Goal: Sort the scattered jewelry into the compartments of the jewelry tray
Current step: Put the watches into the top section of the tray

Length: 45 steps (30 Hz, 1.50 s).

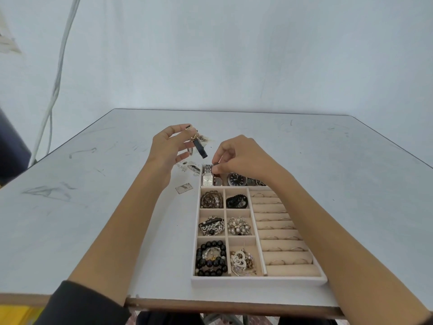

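Observation:
The beige jewelry tray lies on the table at centre right. Its small compartments hold bead bracelets, chains and brooches, and its right side holds rings in rolls. My left hand is raised above the table left of the tray's far end and pinches a watch with a dark strap and gold buckle, which hangs from the fingers. My right hand is over the tray's far compartment, its fingertips pinching something small and dark beside a silver watch. A dark round watch lies next to it. Loose jewelry is scattered left of the tray.
The grey table has its near edge just below the tray. A small flat silver piece lies left of the tray. White cables hang against the wall at the left.

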Each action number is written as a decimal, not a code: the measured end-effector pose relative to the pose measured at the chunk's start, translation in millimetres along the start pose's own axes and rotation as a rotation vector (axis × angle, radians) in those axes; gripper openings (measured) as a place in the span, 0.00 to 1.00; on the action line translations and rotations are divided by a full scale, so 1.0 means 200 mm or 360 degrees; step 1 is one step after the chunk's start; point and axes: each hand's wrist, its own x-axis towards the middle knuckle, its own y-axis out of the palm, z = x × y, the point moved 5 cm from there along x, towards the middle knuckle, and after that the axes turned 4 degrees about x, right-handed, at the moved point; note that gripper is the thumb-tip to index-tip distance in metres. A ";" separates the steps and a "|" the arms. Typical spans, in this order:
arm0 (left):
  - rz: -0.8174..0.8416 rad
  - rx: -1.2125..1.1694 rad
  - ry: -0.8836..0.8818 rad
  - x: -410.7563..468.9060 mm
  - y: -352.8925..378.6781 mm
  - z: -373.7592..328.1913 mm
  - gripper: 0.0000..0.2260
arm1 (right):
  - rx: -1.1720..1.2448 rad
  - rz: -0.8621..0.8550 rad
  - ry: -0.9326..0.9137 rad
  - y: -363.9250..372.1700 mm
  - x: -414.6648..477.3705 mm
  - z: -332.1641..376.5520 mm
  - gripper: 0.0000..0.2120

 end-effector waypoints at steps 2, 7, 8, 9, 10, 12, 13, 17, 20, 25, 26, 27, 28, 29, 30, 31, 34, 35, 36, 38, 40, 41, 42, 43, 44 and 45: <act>-0.0002 0.0003 -0.0003 0.00 0.00 0.00 0.10 | -0.0019 -0.0092 0.0003 -0.01 0.00 0.00 0.05; -0.0005 0.0006 -0.0012 0.00 0.00 0.00 0.10 | -0.0078 -0.0109 0.0025 0.00 0.01 -0.02 0.05; -0.0006 0.0010 -0.0013 0.00 0.00 0.00 0.10 | -0.0081 -0.0114 0.0022 0.00 0.01 -0.02 0.04; -0.0009 0.0013 -0.0014 0.00 0.00 0.00 0.10 | -0.0084 -0.0117 0.0018 0.00 0.01 -0.02 0.04; -0.0013 0.0014 -0.0015 0.00 0.00 0.00 0.10 | -0.0087 -0.0115 0.0015 0.00 0.01 -0.02 0.04; -0.0018 0.0014 -0.0017 0.00 0.00 0.00 0.09 | -0.0068 -0.0097 0.0008 0.00 0.00 -0.02 0.04; -0.0018 0.0015 -0.0017 0.00 0.00 0.00 0.09 | -0.0063 -0.0083 -0.0002 0.00 0.00 -0.01 0.04; -0.0006 0.0020 -0.0015 0.00 0.00 0.00 0.10 | -0.0150 -0.0001 -0.0029 0.00 0.00 0.00 0.04; -0.0006 0.0025 -0.0019 0.00 0.00 0.00 0.10 | -0.0195 0.0065 -0.0005 0.01 0.00 -0.01 0.07; -0.0004 0.0023 -0.0031 0.00 0.00 0.01 0.09 | -0.0200 0.0017 0.0033 0.01 0.00 0.00 0.07; -0.0001 0.0021 -0.0032 0.00 0.00 0.01 0.09 | -0.0178 0.0010 0.0040 0.01 0.00 0.00 0.07; 0.0003 0.0022 -0.0031 0.00 0.00 0.01 0.09 | -0.0150 0.0003 0.0051 0.02 0.00 0.00 0.06; 0.0008 0.0025 -0.0029 0.00 0.01 0.01 0.09 | -0.0122 -0.0004 0.0062 0.02 0.00 -0.01 0.06; 0.0012 0.0029 -0.0027 0.00 0.01 0.01 0.10 | -0.0100 -0.0012 0.0069 0.02 0.00 -0.01 0.06; 0.0015 0.0032 -0.0026 0.00 0.01 0.01 0.10 | -0.0089 -0.0019 0.0074 0.02 0.01 -0.01 0.06; 0.0016 0.0035 -0.0026 0.01 0.01 0.01 0.10 | -0.0084 -0.0026 0.0076 0.03 0.01 -0.01 0.06; 0.0024 0.0043 -0.0028 0.01 0.01 0.01 0.11 | -0.0113 -0.0054 0.0073 0.04 0.01 -0.02 0.07; 0.0029 0.0049 -0.0026 0.00 0.01 0.01 0.11 | -0.0135 -0.0061 0.0064 0.04 0.01 -0.02 0.06; 0.0034 0.0055 -0.0023 0.00 0.01 0.01 0.11 | -0.0150 -0.0066 0.0053 0.04 0.02 -0.01 0.06; 0.0038 0.0065 -0.0016 0.00 0.01 0.01 0.11 | -0.0158 -0.0075 0.0034 0.05 0.02 -0.01 0.06; 0.0037 0.0069 -0.0011 0.00 0.01 0.01 0.11 | -0.0147 -0.0076 0.0023 0.04 0.02 -0.01 0.06; 0.0037 0.0067 -0.0009 0.00 0.01 0.01 0.11 | -0.0126 -0.0066 0.0018 0.04 0.01 -0.02 0.07; 0.0038 0.0063 -0.0006 0.00 0.01 0.01 0.11 | -0.0087 -0.0051 0.0012 0.03 0.01 -0.02 0.07; 0.0040 0.0061 -0.0001 0.00 0.02 0.01 0.11 | -0.0034 -0.0035 0.0011 0.03 0.01 -0.02 0.08; 0.0043 0.0057 0.0003 0.00 0.02 0.01 0.10 | 0.0026 -0.0027 0.0013 0.02 0.01 -0.02 0.09; 0.0050 0.0049 0.0004 0.00 0.02 0.01 0.10 | 0.0079 -0.0029 0.0012 0.01 0.01 -0.02 0.10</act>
